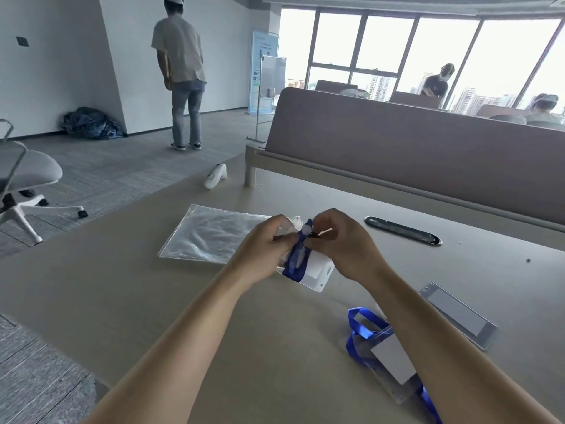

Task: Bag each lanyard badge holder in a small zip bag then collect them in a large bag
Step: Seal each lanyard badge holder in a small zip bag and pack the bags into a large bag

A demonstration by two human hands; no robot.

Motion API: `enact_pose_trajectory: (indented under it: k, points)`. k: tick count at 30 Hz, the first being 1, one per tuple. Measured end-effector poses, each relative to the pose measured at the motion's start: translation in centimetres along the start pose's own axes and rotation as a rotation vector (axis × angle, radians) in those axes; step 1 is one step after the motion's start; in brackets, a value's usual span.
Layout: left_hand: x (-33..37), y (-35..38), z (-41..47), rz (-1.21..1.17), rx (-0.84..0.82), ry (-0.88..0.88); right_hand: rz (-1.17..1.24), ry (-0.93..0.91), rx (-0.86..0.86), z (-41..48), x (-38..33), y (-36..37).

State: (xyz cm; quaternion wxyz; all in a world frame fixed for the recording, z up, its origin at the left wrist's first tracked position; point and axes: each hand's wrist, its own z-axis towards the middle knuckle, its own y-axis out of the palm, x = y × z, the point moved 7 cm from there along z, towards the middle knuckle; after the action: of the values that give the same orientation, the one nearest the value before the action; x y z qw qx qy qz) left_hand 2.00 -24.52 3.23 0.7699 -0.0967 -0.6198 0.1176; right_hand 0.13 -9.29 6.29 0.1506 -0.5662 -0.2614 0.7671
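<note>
Fingers of the left hand [269, 244] and right hand [344, 240] pinched the light, slippery clear plastic badge holder [316, 270]; its stiff edge looked safest.

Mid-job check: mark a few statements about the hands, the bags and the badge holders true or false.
1. The left hand and right hand both hold the lanyard-wrapped badge holder. True.
2. The large bag stands upright. False: it lies flat on the table.
3. A second badge holder lies on the table. True.
4. The white device is inside the large bag. False: it lies on the table beyond it.
</note>
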Motion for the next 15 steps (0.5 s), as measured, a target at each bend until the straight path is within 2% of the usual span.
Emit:
enact_pose_trajectory:
  k: [4,11,15]
  points:
    - [-0.1,0.0,-0.1,0.050,0.000,0.013,-0.106,-0.015,-0.074,0.0,0.0,0.3]
    - [0.4,0.4,-0.3,0.112,-0.018,-0.017,-0.106,0.011,-0.114,-0.3,0.6,0.8]
    - [-0.1,0.0,0.1,0.028,0.010,-0.024,-0.049,0.060,-0.138,-0.3,1.3,1.2]
